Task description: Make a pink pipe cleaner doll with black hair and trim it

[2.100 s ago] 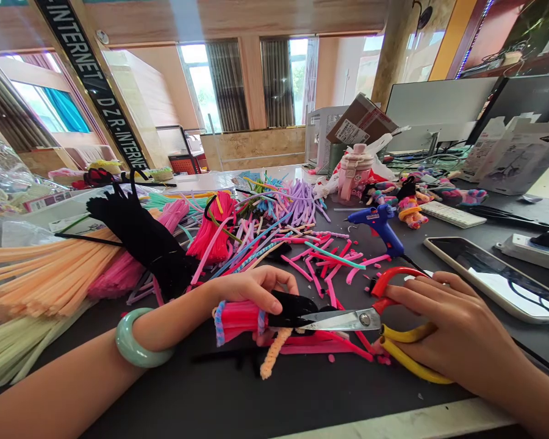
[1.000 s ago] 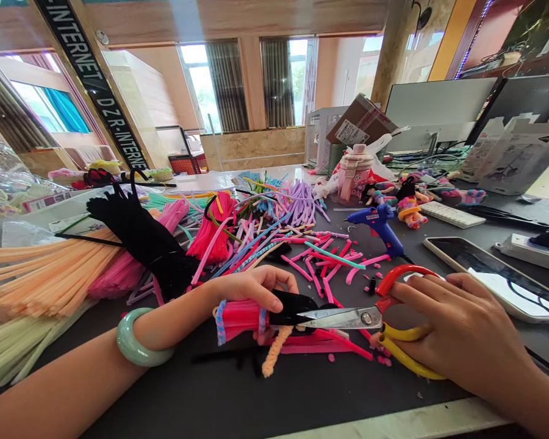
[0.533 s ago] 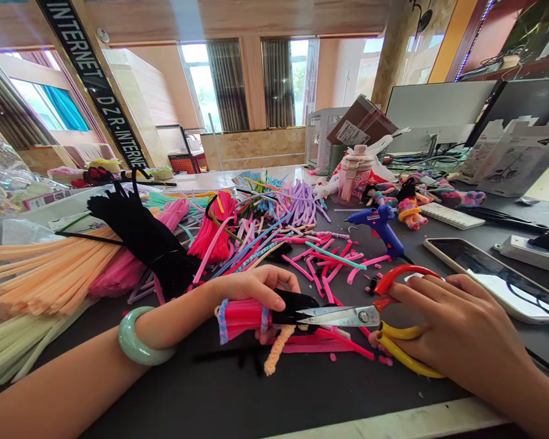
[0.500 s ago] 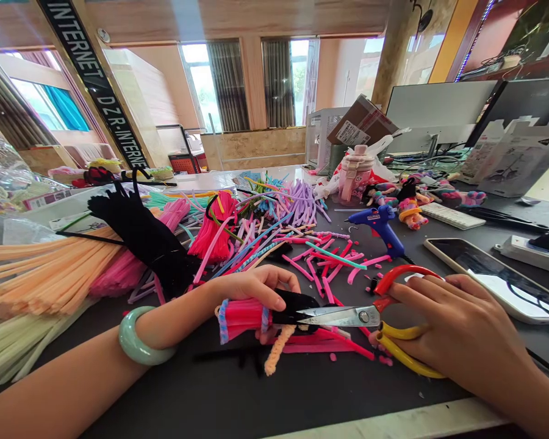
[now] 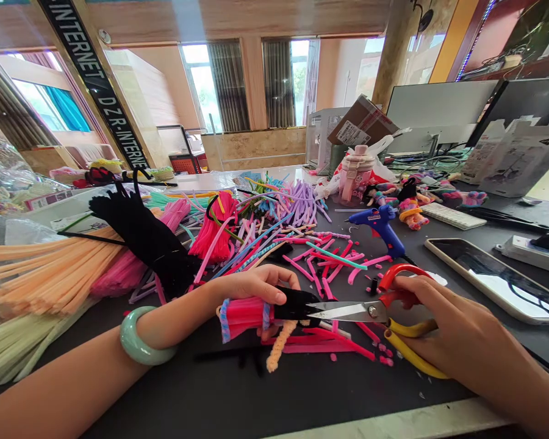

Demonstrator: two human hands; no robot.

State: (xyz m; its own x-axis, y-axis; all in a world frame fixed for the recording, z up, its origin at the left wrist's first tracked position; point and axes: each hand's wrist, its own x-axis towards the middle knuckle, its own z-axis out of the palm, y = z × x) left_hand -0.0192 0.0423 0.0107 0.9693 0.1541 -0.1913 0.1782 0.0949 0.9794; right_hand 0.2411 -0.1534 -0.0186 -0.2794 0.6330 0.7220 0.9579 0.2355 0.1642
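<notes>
My left hand (image 5: 272, 296) is closed around a pipe-cleaner doll (image 5: 244, 319). The doll has a pink skirt with blue-and-purple twisted trim, a black upper part and a twisted peach arm (image 5: 281, 346) hanging down. My right hand (image 5: 448, 323) grips scissors (image 5: 373, 311) by the red and yellow handles. Their blades reach left to the black part of the doll, and the tips lie against it. Below the doll, pink pipe-cleaner strips (image 5: 320, 344) lie on the dark table, with small pink snippets (image 5: 384, 353) to their right.
At left lie bundles of black (image 5: 137, 231), peach (image 5: 50, 274) and pink (image 5: 215, 225) pipe cleaners. A blue glue gun (image 5: 379, 228), a phone (image 5: 489, 280) and a power strip (image 5: 537, 253) sit at right. Behind stands a pink bottle (image 5: 354, 174).
The scissors have shifted slightly to the right, and their blades look closer together. A few more snippets show near the yellow handle. My left hand has hardly moved.
</notes>
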